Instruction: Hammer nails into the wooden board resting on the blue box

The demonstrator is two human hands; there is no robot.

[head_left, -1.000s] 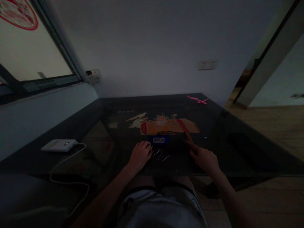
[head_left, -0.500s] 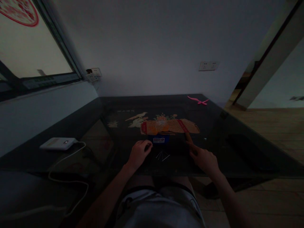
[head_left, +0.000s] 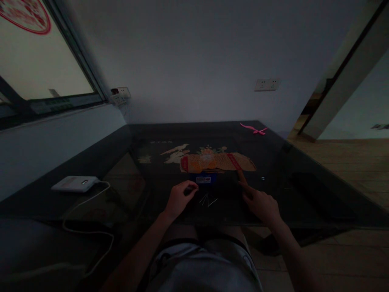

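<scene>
My left hand (head_left: pixel 181 197) is over the dark glossy table with thumb and fingertips pinched together; whatever is between them is too small to make out. Just right of it lie several thin silvery sticks (head_left: pixel 208 200), possibly needles. Beyond them is a blue packet (head_left: pixel 206 179) with a white label. Behind the packet rests a flat tan and orange patterned piece (head_left: pixel 217 161) with red bands. My right hand (head_left: pixel 260 204) has its index finger stretched out to the lower edge of that piece, near the right red band; its other fingers are curled and the thumb is apart.
A white power bank (head_left: pixel 74 183) with a white cable lies at the left. At the back right is a pink ribbon (head_left: pixel 254 129). A dark flat object (head_left: pixel 322 195) rests on the right side. The wall stands behind the table (head_left: pixel 188 129).
My left hand has shifted slightly to the right, toward the thin sticks, and one stick seems to have changed place. My right hand stays nearly still.
</scene>
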